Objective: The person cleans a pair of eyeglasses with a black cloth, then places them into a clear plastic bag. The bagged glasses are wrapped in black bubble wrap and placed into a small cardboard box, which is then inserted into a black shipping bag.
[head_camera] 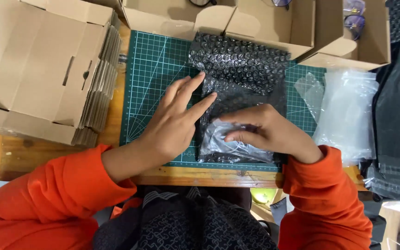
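Bubble-wrap sheet, one; two hands.

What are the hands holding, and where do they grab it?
Both hands press a black bubble wrap bundle flat: left hand on its left edge, right hand on the clear-plastic-covered lower part. Neither hand lifts it.

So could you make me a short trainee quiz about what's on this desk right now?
1. True or false: both hands rest on the black bubble wrap.
2. What colour is the cutting mat?
A) green B) red C) white
3. On which side of the mat lies the stack of flat cardboard boxes?

Key
1. True: the left hand lies flat on its edge, and the right hand presses on the clear-bagged item lying on it.
2. A
3. The person's left; the clear plastic bags lie on the right.
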